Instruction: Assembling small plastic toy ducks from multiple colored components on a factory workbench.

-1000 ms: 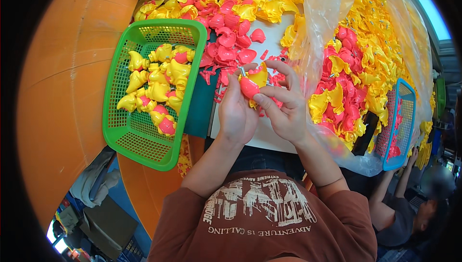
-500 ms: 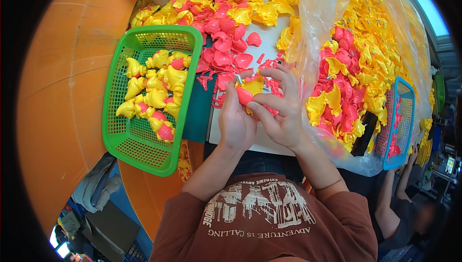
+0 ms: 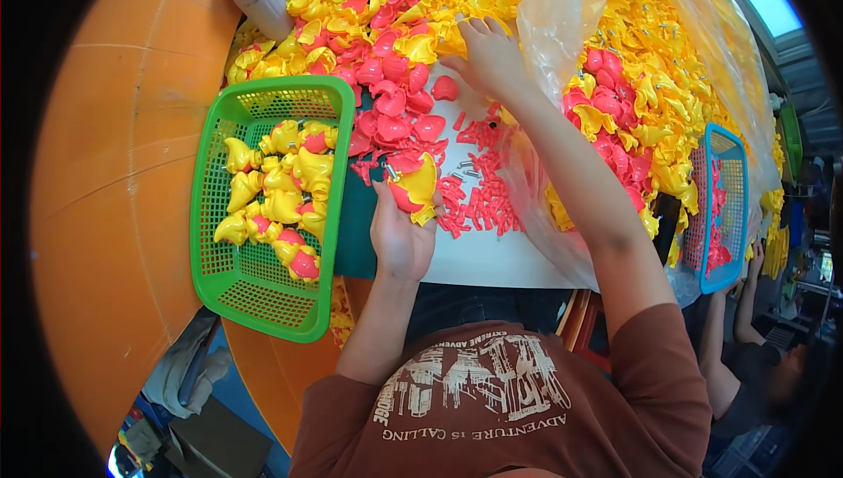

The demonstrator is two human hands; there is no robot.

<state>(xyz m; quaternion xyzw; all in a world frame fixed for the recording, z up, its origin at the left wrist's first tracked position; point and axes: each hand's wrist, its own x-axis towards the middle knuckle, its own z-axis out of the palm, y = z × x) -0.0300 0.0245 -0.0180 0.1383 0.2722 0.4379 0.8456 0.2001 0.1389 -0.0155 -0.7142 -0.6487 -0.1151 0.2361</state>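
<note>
Left hand (image 3: 402, 237) curled closed near body; right hand (image 3: 488, 55) outstretched, fingers spread.

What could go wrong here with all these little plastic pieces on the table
The small red clips and metal screws lie loose near the white board's front edge, so a sweeping forearm might knock them off. The left hand holds the red-and-yellow piece one-handed while the right hand reaches into the pile; it may slip.

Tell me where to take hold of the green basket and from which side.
Take the green basket by its near short rim, coming from the person's side. The rim is a thick raised lip, that end holds no toy pieces, and the left hand sits close beside it. This is a judgement.
</note>
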